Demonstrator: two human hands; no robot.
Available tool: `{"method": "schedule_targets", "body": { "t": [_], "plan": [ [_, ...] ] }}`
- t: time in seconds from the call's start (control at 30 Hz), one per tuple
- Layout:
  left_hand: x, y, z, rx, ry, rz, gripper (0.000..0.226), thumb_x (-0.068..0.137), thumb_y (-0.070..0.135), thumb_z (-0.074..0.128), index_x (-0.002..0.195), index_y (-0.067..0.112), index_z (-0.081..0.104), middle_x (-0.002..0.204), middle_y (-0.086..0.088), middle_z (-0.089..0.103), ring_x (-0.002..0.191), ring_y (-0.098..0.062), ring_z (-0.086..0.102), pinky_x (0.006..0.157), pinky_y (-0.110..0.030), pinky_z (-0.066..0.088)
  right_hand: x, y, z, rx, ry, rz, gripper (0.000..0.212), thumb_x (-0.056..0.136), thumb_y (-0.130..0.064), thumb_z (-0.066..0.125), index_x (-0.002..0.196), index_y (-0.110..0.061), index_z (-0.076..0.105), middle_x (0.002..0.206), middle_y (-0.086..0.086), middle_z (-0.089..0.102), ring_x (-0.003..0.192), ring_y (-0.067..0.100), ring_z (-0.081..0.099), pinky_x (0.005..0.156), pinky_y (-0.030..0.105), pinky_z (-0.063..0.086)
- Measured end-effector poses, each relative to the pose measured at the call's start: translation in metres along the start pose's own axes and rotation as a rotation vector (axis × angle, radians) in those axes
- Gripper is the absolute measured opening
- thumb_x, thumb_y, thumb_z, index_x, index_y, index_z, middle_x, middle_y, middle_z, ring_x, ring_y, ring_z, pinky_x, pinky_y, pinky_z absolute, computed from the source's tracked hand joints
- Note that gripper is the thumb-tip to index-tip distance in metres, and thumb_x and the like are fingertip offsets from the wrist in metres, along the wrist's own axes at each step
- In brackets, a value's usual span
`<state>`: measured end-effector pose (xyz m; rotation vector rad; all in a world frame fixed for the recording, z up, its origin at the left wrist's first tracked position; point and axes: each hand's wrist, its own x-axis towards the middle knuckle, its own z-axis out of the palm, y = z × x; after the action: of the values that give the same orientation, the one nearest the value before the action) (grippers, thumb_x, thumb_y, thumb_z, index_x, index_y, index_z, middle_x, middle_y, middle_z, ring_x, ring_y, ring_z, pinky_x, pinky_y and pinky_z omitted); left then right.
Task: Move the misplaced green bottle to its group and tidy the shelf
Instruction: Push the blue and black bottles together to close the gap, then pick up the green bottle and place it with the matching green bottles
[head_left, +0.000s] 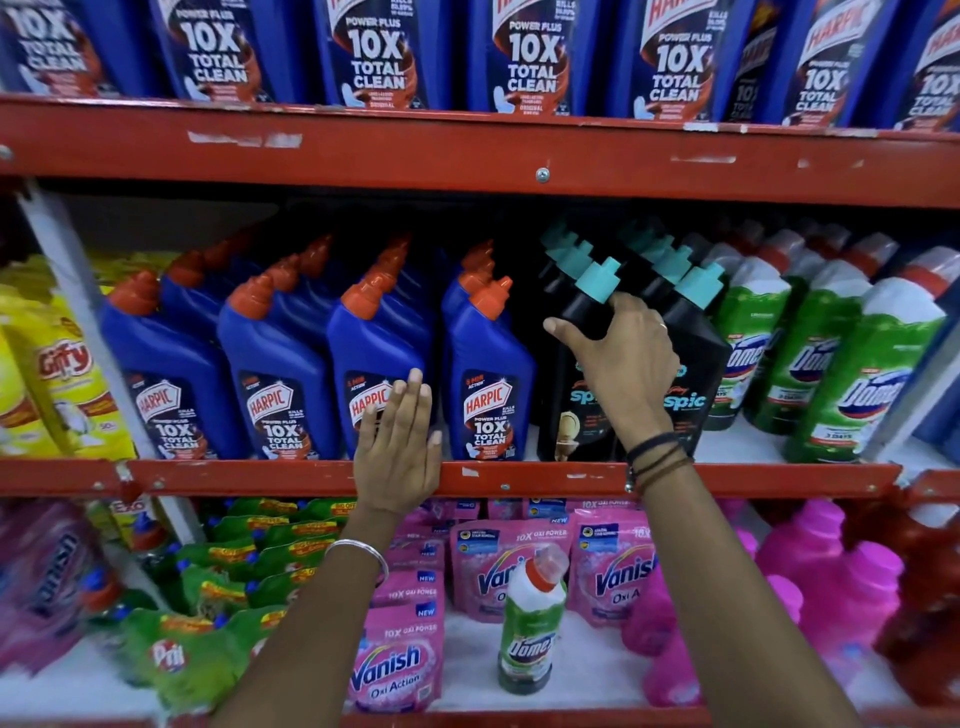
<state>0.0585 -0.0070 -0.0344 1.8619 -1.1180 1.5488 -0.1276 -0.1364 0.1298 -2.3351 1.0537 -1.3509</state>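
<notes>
The right hand (621, 364) is clamped around the shoulder of a black plastic bottle with a teal cap (584, 364) on the middle shelf, thumb stretched out to the left side of the neck and the fingers wrapped over the top toward the back. The bottle leans a little to the left. Just to the right of this hand stands a second black bottle with a teal cap (693, 358), and beyond it, further right, the group of green and white plastic bottles with red caps (826, 353) runs along the same shelf.

The left hand (400, 441) is flat and open, fingers together and pointing up, holding nothing; its palm lies over the red metal front edge of the middle shelf (260, 475) and its fingertips reach the label of a blue plastic bottle with an orange cap (376, 353). More blue bottles of that kind stand to the left of this hand, and one to its right (488, 374).

The misplaced green and white bottle with a red cap (530, 623) stands upright on the lower shelf, below and between the two wrists, in front of pink pouches (397, 665). Neither hand touches it.
</notes>
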Motion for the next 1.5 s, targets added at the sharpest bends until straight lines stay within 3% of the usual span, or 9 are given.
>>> {"method": "schedule_targets", "body": {
  "t": [0.13,0.27,0.5,0.67,0.9,1.0,1.23,1.33,1.5],
  "plan": [
    [0.000,0.001,-0.001,0.010,0.000,0.000,0.062,0.098,0.030,0.025,0.153,0.009,0.005,0.161,-0.002,0.000,0.148,-0.015,0.004,0.120,-0.036,-0.002,-0.020,0.004,-0.003,0.065,0.044,-0.045,0.072,0.082,-0.055,0.062,0.132,-0.007,0.045,0.133,0.011,0.051,0.126,0.028,0.043,0.088,0.039,0.045],
    [0.001,0.001,-0.002,0.003,0.012,0.011,0.065,0.095,0.028,0.031,0.152,0.008,0.007,0.161,-0.001,-0.001,0.148,-0.015,0.004,0.120,-0.035,-0.004,-0.081,0.025,0.003,0.381,0.191,-0.117,0.048,0.084,-0.043,0.066,0.118,-0.010,0.055,0.116,0.004,0.059,0.112,0.018,0.052,0.096,0.030,0.043],
    [0.002,0.002,-0.004,-0.021,-0.001,0.002,0.065,0.098,0.027,0.030,0.152,0.011,-0.001,0.160,0.002,-0.009,0.148,-0.013,-0.003,0.120,-0.034,-0.006,-0.231,0.114,0.076,0.433,-0.264,0.282,0.068,0.071,-0.054,0.073,0.123,-0.023,0.044,0.122,-0.002,0.048,0.116,0.015,0.047,0.100,0.034,0.042],
    [0.001,0.003,-0.005,-0.047,-0.012,-0.003,0.062,0.099,0.027,0.029,0.153,0.012,0.002,0.160,0.005,-0.012,0.147,-0.011,-0.005,0.119,-0.034,-0.004,-0.284,0.141,0.111,0.433,-0.404,0.455,0.089,0.062,-0.032,0.087,0.132,-0.015,0.036,0.121,0.000,0.039,0.110,0.003,0.038,0.092,0.010,0.031],
    [0.000,0.003,-0.004,-0.058,-0.015,-0.018,0.066,0.098,0.028,0.028,0.152,0.014,-0.007,0.159,0.007,-0.017,0.146,-0.009,-0.009,0.119,-0.034,-0.007,-0.287,0.144,0.144,0.400,-0.336,0.576,0.071,0.058,-0.035,0.087,0.109,-0.016,0.041,0.105,0.003,0.050,0.094,0.023,0.058,0.075,0.040,0.055],
    [0.000,0.002,-0.004,-0.063,-0.013,-0.018,0.069,0.097,0.027,0.030,0.151,0.014,-0.011,0.159,0.006,-0.017,0.146,-0.010,-0.009,0.119,-0.034,-0.006,-0.282,0.146,0.143,0.379,-0.334,0.568,0.066,0.060,-0.030,0.088,0.107,-0.015,0.044,0.103,0.003,0.054,0.092,0.023,0.060,0.071,0.032,0.049],
    [-0.002,0.002,-0.005,-0.041,-0.032,-0.019,0.063,0.097,0.025,0.031,0.152,0.010,0.003,0.160,0.004,-0.014,0.147,-0.012,-0.007,0.119,-0.034,-0.006,-0.257,0.147,0.088,0.431,-0.193,0.484,0.065,0.055,-0.035,0.090,0.105,-0.023,0.051,0.102,0.003,0.062,0.092,0.021,0.062,0.076,0.038,0.053],
    [-0.001,0.003,-0.006,-0.014,-0.022,0.002,0.063,0.098,0.024,0.031,0.152,0.009,0.004,0.160,0.002,-0.010,0.148,-0.013,-0.004,0.120,-0.035,-0.006,-0.229,0.143,0.044,0.482,-0.118,0.382,0.070,0.050,-0.050,0.087,0.108,-0.027,0.055,0.104,0.000,0.065,0.097,0.020,0.062,0.081,0.035,0.053],
    [-0.003,0.001,-0.004,0.011,-0.020,0.028,0.061,0.099,0.024,0.029,0.152,0.008,0.005,0.161,-0.001,-0.004,0.148,-0.016,0.000,0.120,-0.036,-0.005,-0.166,0.128,-0.024,0.533,0.120,0.211,0.080,0.051,-0.040,0.088,0.119,-0.016,0.053,0.105,-0.003,0.065,0.092,0.009,0.063,0.078,0.009,0.048]
  ]
}}
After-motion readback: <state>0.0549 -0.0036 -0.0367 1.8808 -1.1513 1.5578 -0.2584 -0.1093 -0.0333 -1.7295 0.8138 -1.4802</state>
